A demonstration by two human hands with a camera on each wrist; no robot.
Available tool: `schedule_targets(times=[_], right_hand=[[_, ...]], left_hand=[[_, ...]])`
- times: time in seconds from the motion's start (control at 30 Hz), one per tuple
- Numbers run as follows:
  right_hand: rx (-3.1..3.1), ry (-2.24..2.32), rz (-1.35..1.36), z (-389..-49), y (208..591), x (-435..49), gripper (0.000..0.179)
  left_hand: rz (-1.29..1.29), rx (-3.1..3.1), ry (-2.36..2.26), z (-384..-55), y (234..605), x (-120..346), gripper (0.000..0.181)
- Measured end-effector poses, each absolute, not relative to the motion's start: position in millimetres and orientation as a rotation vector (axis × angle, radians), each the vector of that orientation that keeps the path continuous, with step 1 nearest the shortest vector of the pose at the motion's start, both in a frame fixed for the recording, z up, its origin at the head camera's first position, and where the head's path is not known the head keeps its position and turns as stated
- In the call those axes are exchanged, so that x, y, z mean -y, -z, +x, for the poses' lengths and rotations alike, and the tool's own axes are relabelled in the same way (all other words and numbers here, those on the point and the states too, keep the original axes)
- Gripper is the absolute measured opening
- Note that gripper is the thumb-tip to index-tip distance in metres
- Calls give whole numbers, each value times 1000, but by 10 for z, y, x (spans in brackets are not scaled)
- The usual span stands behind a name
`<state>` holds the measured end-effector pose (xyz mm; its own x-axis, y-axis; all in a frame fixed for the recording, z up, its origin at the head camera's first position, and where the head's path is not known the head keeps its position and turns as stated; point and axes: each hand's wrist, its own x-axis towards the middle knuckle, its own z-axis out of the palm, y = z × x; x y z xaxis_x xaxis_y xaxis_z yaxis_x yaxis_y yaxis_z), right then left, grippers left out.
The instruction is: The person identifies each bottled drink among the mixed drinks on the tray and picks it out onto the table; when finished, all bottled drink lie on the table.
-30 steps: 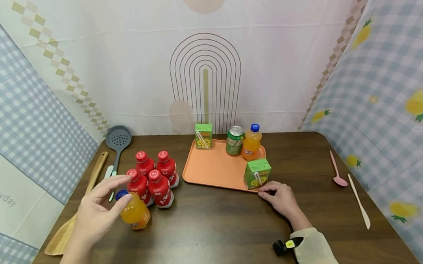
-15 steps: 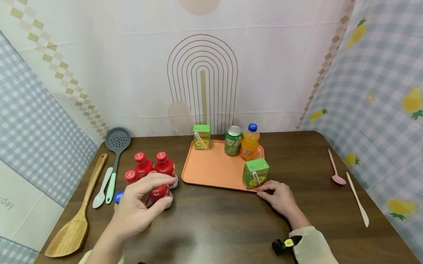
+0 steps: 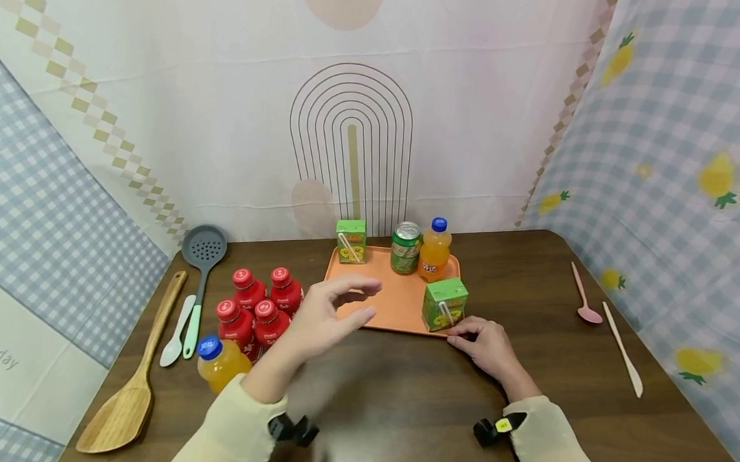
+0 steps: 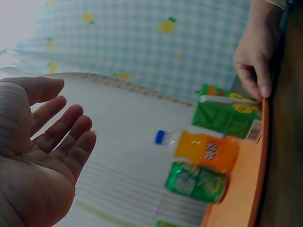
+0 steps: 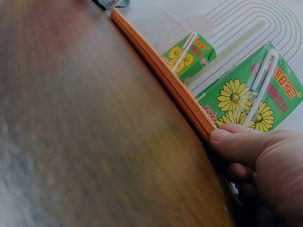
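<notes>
My left hand [image 3: 325, 319] hovers in front of the orange tray [image 3: 398, 304], fingers loosely bent and nothing between them and the thumb. At the tray's near right corner, my right hand [image 3: 487, 345] pinches the rim; in the right wrist view its thumb [image 5: 232, 142] lies over the orange edge. Right beside those fingers stands a green drink carton [image 3: 444, 304] with a straw on its front. Farther back on the tray are an orange soda bottle [image 3: 434, 251] with a blue cap, a green can [image 3: 405, 248] and a second green carton [image 3: 351, 242].
Several red bottles [image 3: 271, 323] cluster left of the tray, with another orange soda bottle [image 3: 220, 364] before them. A wooden spatula [image 3: 120, 413], grey skimmer [image 3: 204, 248] and white spoon [image 3: 176, 336] lie far left. A pink spoon [image 3: 586, 306] and pale knife [image 3: 626, 352] lie right.
My left hand has moved rightward from beside the orange bottle, past the red bottles, to the tray's front, staying empty. My right hand keeps its hold on the tray corner.
</notes>
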<state>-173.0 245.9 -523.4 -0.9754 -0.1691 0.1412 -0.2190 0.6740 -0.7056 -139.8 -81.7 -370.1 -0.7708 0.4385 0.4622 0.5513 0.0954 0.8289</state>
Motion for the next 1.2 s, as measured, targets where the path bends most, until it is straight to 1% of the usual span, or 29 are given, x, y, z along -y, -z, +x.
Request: schedule_targets(times=[0.33,0.6,0.8,1.03,1.2], right_hand=[[2801,-1212,337,-1772,5236,-2466,5],[2793,-1212,337,-1776,5247,-2464,5],[2787,-1256,331,-1760,5253,-2451,6],[2796,-1258,320,-1747,5271,-2452,10],[2787,-1266,315,-1733,5259,-2450,14]], left_hand=[[-1015,2297,1788,-2050,3859,236,33],[-959,2493,1472,-2529,3915,-86,40],[-923,2627,1177,-2785,3907,-260,46],[-847,2728,1086,-3004,3919,-396,54],[-894,2799,976,-3080,3875,-511,54]])
